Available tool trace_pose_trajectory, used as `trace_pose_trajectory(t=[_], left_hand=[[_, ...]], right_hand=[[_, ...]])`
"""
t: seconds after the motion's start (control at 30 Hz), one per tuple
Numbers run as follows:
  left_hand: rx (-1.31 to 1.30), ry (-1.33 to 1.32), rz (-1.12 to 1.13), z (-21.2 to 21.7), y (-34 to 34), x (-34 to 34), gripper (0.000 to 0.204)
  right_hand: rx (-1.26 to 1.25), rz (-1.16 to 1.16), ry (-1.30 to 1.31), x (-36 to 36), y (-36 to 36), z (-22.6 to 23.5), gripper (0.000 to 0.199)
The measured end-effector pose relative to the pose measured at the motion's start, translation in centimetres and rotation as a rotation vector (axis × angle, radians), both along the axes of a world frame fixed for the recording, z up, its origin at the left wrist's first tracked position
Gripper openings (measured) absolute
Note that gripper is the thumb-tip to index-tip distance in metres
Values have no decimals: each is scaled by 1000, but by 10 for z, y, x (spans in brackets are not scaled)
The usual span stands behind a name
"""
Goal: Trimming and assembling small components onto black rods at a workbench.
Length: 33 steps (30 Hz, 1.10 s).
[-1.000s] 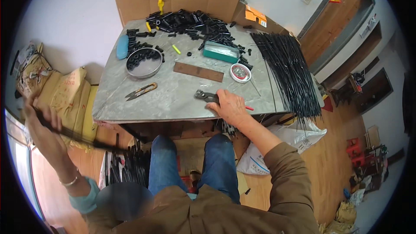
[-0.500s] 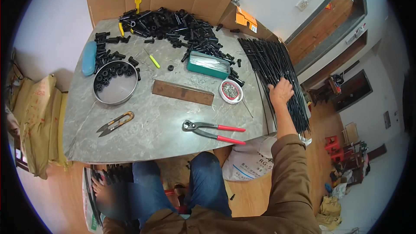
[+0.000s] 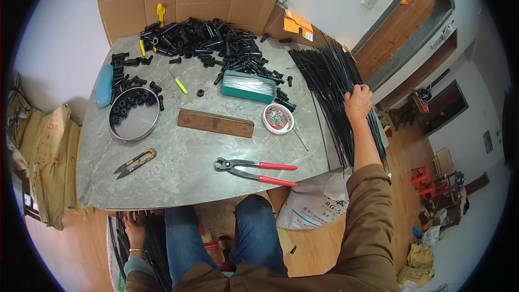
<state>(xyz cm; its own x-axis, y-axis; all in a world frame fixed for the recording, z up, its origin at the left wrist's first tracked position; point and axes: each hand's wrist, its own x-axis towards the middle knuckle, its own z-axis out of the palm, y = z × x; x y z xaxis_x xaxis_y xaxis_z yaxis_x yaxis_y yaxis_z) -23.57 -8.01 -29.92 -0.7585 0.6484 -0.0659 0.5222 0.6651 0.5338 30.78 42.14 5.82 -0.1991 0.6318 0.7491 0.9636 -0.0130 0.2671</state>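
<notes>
Reference landmark: the grey marble-patterned table [image 3: 173, 181].

Right hand [image 3: 358, 103]: located at the right side of the table, on the bundle of thin black rods [image 3: 330, 94]. The fingers are curled narrow against the rods; whether any rod is gripped cannot be told. The bundle lies lengthwise along the right side of the table, its near ends reaching past the front edge.

Left hand [image 3: 135, 228]: located below the front edge of the table, toward its left end, on a second batch of black rods [image 3: 155, 243]. The fingertips are obscured; the state of the grip cannot be told.

Red-handled pincers [image 3: 223, 164]: flat near the front edge of the table, handles spread and directed right.

Thread snips [image 3: 146, 155]: front left part of the table, blades directed left.

Round metal tin [image 3: 134, 138]: left part of the table, containing black ring-shaped parts.

Brown rectangular bar [image 3: 216, 123]: middle of the table.

Green box [image 3: 248, 94]: behind the table's middle, filled with thin silvery pins.

White bowl [image 3: 265, 123]: right of the table's middle, containing small metallic pieces.

Black tubular fittings [image 3: 200, 40]: heaped along the rear of the table.
</notes>
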Motion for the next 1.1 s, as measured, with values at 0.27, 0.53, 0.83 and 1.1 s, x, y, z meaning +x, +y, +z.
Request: trace_pose_trajectory(t=[0.27,0.53,0.83,1.1], left_hand=[[106,-177,-117,67,19,37,43],[133,-42,-152,100,-3,40,42],[168,-35,-330,151,9,64,35],[353,-902,-583,273,60,153,31]], right_hand=[[-338,-114,300,18,-13,-34,33],[-538,-291,493,31,-5,1,24],[-445,-59,621,18,-29,53,27],[-351,421,468,-64,-120,135,31]])
